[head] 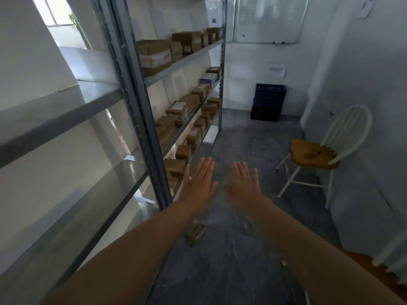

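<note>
This is a storeroom. A tall metal rack holds many brown boxes on its shelves. Blue crates are stacked by the far wall.

White chair w/ wood seat; 2 stacked crates in far corner.

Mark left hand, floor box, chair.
left hand (199, 183): head view, back of the hand.
cardboard box on the floor (196, 234): head view, top face.
chair (312, 154): head view, wooden seat.
</note>
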### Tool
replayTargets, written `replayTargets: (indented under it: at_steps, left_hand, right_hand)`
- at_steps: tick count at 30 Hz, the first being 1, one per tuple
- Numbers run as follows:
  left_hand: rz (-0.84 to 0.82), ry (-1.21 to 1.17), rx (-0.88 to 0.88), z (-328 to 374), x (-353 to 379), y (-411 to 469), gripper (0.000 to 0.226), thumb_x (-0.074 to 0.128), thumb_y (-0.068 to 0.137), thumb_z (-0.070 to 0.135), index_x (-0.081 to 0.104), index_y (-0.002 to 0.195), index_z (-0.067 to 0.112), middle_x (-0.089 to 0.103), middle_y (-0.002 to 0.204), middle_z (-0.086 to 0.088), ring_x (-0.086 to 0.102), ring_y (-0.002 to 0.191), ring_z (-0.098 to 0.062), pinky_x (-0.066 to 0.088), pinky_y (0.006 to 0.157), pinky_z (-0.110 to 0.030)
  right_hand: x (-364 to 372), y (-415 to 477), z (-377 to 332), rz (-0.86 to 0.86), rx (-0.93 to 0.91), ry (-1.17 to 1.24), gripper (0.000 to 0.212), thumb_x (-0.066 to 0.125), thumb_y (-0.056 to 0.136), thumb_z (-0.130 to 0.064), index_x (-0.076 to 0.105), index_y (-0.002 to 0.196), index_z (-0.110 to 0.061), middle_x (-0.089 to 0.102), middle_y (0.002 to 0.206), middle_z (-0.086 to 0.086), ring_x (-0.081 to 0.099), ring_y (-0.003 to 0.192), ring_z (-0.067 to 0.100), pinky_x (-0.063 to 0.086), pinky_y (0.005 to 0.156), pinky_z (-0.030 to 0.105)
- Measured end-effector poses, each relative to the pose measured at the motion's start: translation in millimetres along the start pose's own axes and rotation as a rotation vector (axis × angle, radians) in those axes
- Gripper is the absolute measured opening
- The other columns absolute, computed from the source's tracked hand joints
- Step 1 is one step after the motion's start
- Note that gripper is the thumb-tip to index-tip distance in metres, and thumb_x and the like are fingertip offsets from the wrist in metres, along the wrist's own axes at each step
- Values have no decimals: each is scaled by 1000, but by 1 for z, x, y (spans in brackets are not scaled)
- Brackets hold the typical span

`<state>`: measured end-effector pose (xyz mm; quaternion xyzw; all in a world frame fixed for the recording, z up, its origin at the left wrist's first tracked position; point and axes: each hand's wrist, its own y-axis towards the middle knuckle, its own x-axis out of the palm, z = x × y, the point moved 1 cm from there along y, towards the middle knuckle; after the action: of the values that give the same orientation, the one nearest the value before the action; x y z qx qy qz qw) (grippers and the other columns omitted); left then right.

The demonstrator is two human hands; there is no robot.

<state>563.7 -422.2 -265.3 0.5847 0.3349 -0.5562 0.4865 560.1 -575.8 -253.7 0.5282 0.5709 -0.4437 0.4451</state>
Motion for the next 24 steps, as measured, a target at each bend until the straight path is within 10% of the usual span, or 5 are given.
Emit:
replayTargets:
  at_steps: [24]
  left_hand:
    - [-129,-93,33,-141,33,43,64,20,105,44,-4,157,14,-12,164,1,-18,149,-14,-9,120,-52]
  right_hand:
    - [51,97,-112,-71,-36,-95,74,33,102,-43,-4,155,-8,-5,165,4,-12,150,19,-11,117,50]
